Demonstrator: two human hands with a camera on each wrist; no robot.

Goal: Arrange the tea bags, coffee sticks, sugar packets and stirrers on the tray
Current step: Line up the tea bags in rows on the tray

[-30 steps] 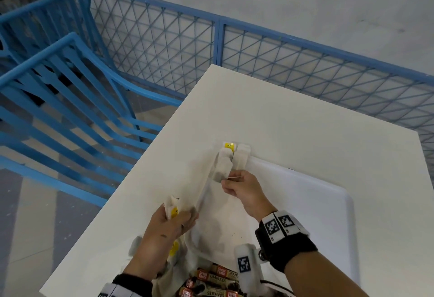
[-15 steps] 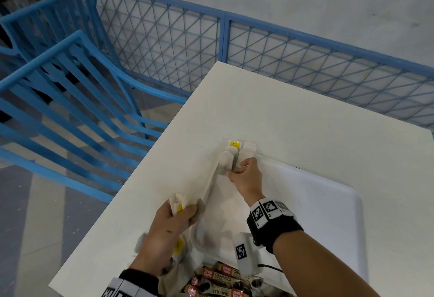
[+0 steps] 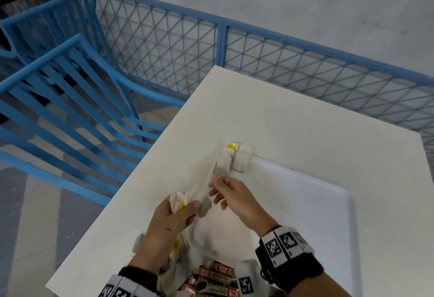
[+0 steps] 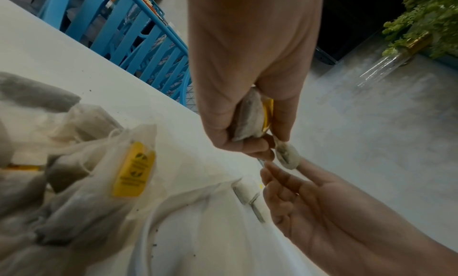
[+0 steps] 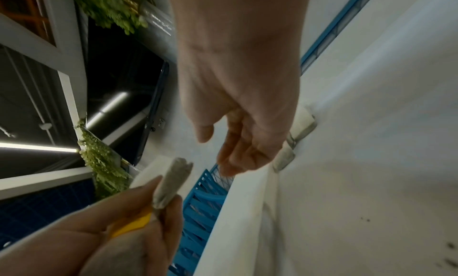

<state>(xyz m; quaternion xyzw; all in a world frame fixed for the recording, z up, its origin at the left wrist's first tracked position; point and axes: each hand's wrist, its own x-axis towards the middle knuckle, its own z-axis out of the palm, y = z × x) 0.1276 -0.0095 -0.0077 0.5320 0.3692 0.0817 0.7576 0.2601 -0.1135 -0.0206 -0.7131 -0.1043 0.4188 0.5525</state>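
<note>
Two or three tea bags stand side by side at the far left corner of the white tray. My left hand hovers over the tray's left edge and grips a small bunch of tea bags with yellow tags; one bag sticks out past its fingertips. My right hand is just right of that bag with its fingers relaxed and holds nothing. From the right wrist view, the held bag is a little below my right hand's fingers.
A loose pile of tea bags lies at the tray's near left. Coffee sticks lie at the bottom edge of the head view. The white table stands against a blue mesh fence, with a blue slatted chair on the left.
My right hand has left the tea bags at the tray's corner and pulled back toward my left hand. The left hand still holds its bunch.
</note>
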